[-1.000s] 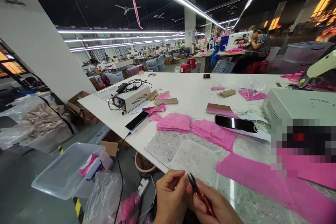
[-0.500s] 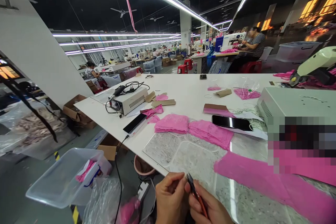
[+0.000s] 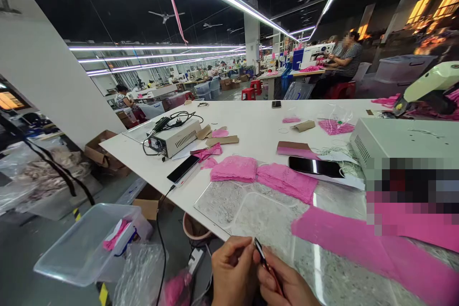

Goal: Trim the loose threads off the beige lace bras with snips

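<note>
At the near edge of the table, my left hand is closed in a pinch, thumb against forefinger. Whatever lies between its fingertips is too small to make out. My right hand grips thread snips with dark pointed tips and a red handle. Their tips point up and lie right beside my left fingertips. Under and beyond both hands is a grey marbled mat with a clear cover. A long strip of pink fabric lies on it to the right. Two stacks of pink lace pieces sit behind.
A phone lies right of the stacks, another on the left. Further back stands a metal control box with cables. A pale green machine takes up the right side. A clear plastic bin stands below left. Co-workers sit at distant machines.
The view has shifted very slightly. Both hands stay in almost the same place at the table edge, and the snips have turned a little in my right hand.
</note>
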The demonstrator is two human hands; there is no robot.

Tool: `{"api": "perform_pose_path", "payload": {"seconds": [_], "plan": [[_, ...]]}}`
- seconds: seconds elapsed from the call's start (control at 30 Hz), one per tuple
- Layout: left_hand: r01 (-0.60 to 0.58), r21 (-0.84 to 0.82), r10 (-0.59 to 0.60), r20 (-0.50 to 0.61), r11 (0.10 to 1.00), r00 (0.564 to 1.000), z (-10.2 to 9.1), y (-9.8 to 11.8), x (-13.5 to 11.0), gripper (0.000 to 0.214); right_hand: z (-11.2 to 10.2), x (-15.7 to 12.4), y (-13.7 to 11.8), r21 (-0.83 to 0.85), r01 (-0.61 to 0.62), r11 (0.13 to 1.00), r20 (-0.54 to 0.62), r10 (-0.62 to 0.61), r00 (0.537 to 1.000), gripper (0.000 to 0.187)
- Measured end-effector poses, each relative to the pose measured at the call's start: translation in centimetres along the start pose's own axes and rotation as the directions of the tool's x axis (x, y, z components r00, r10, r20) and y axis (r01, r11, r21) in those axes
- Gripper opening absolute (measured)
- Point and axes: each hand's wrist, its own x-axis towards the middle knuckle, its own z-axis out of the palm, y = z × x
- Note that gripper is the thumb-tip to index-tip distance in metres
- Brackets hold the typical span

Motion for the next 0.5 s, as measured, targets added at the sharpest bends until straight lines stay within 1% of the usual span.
{"api": "perform_pose_path", "payload": {"seconds": [0.07,0.13,0.2,0.23,0.3,0.33,0.37,0.4,0.43,0.47,0.5], "plan": [[-0.007,-0.008,0.007,-0.001,1.000,1.000,0.0,-0.1,-0.1,0.014,0.2,0.0,-0.1,-0.008,-0.002,1.000,-0.002,0.002,1.000,0.032],[-0.007,0.001,0.007,0.021,1.000,1.000,-0.2,-0.2,0.0,0.013,0.4,-0.2,-0.4,0.003,0.006,1.000,-0.012,-0.006,1.000,0.034],[0.020,0.014,-0.020,0.026,1.000,0.999,-0.5,-0.2,0.1,0.014,0.7,-0.6,-0.8,0.008,0.045,0.999,-0.033,-0.044,0.998,0.038],[0.054,0.019,-0.054,0.024,0.998,0.998,-0.7,-0.1,0.2,0.016,0.7,-1.0,-1.1,-0.007,0.080,0.997,-0.048,-0.080,0.996,0.039],[0.146,0.024,-0.147,0.023,0.989,0.989,-0.9,0.1,0.5,0.022,0.8,-1.7,-1.8,-0.087,0.201,0.976,-0.094,-0.209,0.973,0.040],[0.187,0.025,-0.188,0.032,0.982,0.982,-1.0,0.3,0.5,0.024,0.8,-2.0,-2.1,-0.157,0.277,0.948,-0.121,-0.296,0.947,0.040],[0.216,0.027,-0.217,0.048,0.976,0.975,-1.0,0.5,0.6,0.026,0.9,-2.3,-2.5,-0.247,0.348,0.904,-0.145,-0.389,0.909,0.039],[0.230,0.027,-0.232,0.059,0.973,0.971,-0.9,0.7,0.5,0.027,0.9,-2.5,-2.9,-0.359,0.397,0.845,-0.155,-0.473,0.867,0.038],[0.233,0.025,-0.234,0.063,0.972,0.970,-0.8,1.0,0.5,0.027,1.0,-2.6,-3.2,-0.477,0.418,0.773,-0.144,-0.537,0.831,0.037],[0.228,0.022,-0.229,0.062,0.973,0.972,-0.7,1.2,0.4,0.027,1.1,-2.6,-3.5,-0.592,0.400,0.700,-0.110,-0.561,0.820,0.035],[0.219,0.021,-0.220,0.059,0.975,0.974,-0.6,1.5,0.3,0.026,1.2,-2.5,-3.7,-0.683,0.366,0.632,-0.069,-0.556,0.829,0.032]]}}
